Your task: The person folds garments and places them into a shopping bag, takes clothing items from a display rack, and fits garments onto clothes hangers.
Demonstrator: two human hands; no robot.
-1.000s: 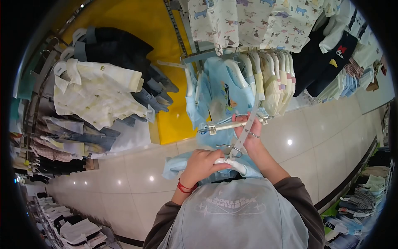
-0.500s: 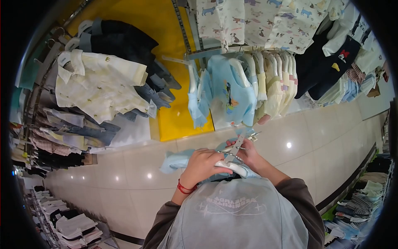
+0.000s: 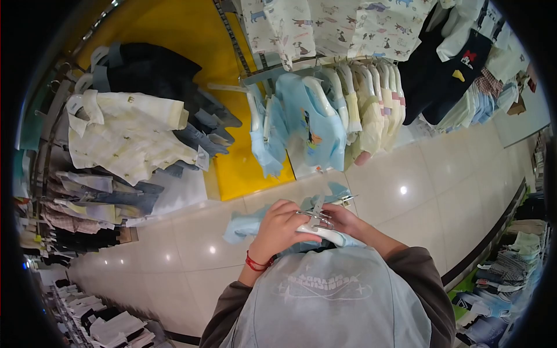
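Observation:
My left hand (image 3: 279,228), with a red cord on its wrist, is closed on a white hanger (image 3: 322,234) that carries a light blue garment (image 3: 242,225). Close beside it, my right hand (image 3: 343,219) is closed round a clip hanger (image 3: 348,199) with light blue cloth. A translucent strip (image 3: 317,206) stands up between the hands, by the metal hooks. The hooks lie close together, and whether they touch is hard to tell. Both hands are just in front of my grey top.
Ahead is a rail (image 3: 278,73) of light blue, cream and yellow garments on white hangers. A yellow checked shirt (image 3: 125,130) and dark clothes hang at the left. Folded clothes (image 3: 116,327) lie at the lower left; more clothes (image 3: 510,267) line the right edge.
My right hand has come down and in toward my left hand, bringing the clip hanger and the strip with it. My left hand has kept its hold on the white hanger.

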